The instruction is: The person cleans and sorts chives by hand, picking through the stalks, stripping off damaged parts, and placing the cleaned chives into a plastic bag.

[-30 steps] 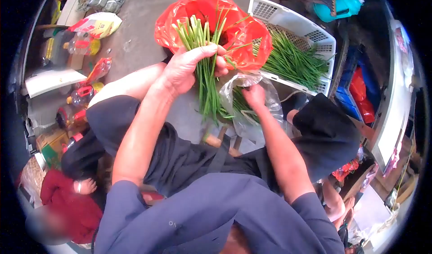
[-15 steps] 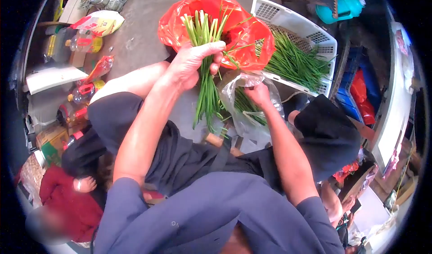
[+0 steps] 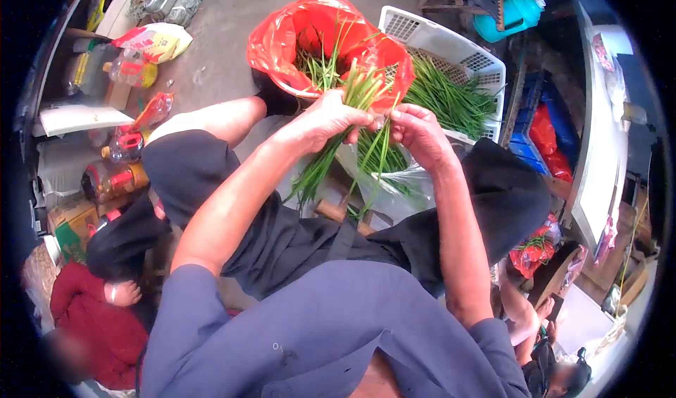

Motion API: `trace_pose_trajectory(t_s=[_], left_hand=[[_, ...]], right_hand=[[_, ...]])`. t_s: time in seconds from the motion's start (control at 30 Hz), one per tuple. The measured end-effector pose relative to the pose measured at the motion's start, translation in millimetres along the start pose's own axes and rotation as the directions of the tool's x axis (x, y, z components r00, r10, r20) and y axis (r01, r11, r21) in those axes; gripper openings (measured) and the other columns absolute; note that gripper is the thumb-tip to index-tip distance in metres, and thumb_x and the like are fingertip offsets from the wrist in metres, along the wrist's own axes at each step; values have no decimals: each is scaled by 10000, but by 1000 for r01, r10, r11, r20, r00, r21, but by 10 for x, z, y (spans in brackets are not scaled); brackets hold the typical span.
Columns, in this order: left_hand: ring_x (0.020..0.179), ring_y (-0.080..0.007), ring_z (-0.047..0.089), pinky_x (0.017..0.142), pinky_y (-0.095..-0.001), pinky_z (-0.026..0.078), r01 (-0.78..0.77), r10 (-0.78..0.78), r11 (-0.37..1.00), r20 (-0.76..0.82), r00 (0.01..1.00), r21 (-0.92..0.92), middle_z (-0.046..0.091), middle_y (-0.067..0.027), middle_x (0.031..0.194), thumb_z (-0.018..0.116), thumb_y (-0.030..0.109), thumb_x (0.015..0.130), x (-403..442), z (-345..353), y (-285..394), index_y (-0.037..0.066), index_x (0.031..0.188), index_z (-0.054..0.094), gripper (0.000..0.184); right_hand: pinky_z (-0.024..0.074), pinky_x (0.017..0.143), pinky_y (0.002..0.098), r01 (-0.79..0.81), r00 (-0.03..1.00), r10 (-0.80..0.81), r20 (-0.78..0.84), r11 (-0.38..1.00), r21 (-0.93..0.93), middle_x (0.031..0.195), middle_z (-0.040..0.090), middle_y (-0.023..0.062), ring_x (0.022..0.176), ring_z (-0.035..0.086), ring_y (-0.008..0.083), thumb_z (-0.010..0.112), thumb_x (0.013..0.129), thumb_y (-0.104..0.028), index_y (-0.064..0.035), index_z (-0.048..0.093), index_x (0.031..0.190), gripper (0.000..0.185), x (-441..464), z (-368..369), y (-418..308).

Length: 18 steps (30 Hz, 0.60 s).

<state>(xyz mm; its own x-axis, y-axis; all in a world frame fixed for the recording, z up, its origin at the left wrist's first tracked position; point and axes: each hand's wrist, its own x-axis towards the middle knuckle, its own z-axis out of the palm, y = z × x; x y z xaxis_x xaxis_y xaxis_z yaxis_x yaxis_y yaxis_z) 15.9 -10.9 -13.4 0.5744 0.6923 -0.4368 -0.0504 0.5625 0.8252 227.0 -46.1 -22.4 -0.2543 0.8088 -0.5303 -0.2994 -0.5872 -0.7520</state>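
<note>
My left hand (image 3: pixel 332 122) is closed around a bunch of chives (image 3: pixel 366 84), pale cut ends up and green leaves hanging down to the left. Close beside it, my right hand (image 3: pixel 422 136) pinches a few chive stalks (image 3: pixel 384 141) between thumb and fingertips. Just beyond both hands, a red plastic bag (image 3: pixel 278 35) lines a round container and has loose green bits inside. Under my right hand a clear plastic bag (image 3: pixel 401 199), with more chives in it, rests between my legs. A white crate (image 3: pixel 422 26) holds further chives (image 3: pixel 458 102) behind my right hand.
Drink bottles (image 3: pixel 127 146) and a yellow-white packet (image 3: pixel 158 40) lie at the left. A teal jug (image 3: pixel 517 16) is at the back right, near a blue crate (image 3: pixel 524 141). A person in a red sleeve (image 3: pixel 98 317) sits at lower left; another person is at lower right.
My right hand has come up out of the clear bag to the bunch and now pinches stalks there. My left hand has shifted right and down with its chives.
</note>
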Motion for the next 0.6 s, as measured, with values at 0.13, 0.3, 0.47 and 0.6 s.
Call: trace_pose_trajectory(t_s=[0.13,0.3,0.47,0.6], left_hand=[[566,-105,557,470,-214,425,26,-20,998,89,996,-63,653,-64,812,674,116,813,-22,74,-14,36,1032,601,245],[564,-95,558,459,-202,416,44,-38,996,71,997,-81,652,-65,805,670,113,813,4,115,-26,29,1019,604,232],[589,-91,572,438,-188,411,54,-50,991,32,998,-124,659,-74,835,655,96,814,59,78,-109,25,1024,607,226],[639,-96,595,429,-187,416,128,-124,980,40,992,-154,646,-55,829,643,84,816,50,49,-125,24,1020,606,215]], right_hand=[[483,596,226,60,998,-61,6,993,105,782,622,-1,620,532,73,653,871,-160,-36,643,945,145,-9,81,-18],[409,559,202,98,994,-96,-48,994,39,770,631,1,612,516,70,668,863,-195,-46,646,938,168,86,30,116],[418,555,211,191,971,-186,-152,981,18,739,613,3,578,501,66,641,881,-186,-29,640,929,164,161,29,209],[460,569,225,222,947,-191,-257,970,97,763,611,10,595,523,62,643,890,-191,-11,633,921,182,192,-41,215]])
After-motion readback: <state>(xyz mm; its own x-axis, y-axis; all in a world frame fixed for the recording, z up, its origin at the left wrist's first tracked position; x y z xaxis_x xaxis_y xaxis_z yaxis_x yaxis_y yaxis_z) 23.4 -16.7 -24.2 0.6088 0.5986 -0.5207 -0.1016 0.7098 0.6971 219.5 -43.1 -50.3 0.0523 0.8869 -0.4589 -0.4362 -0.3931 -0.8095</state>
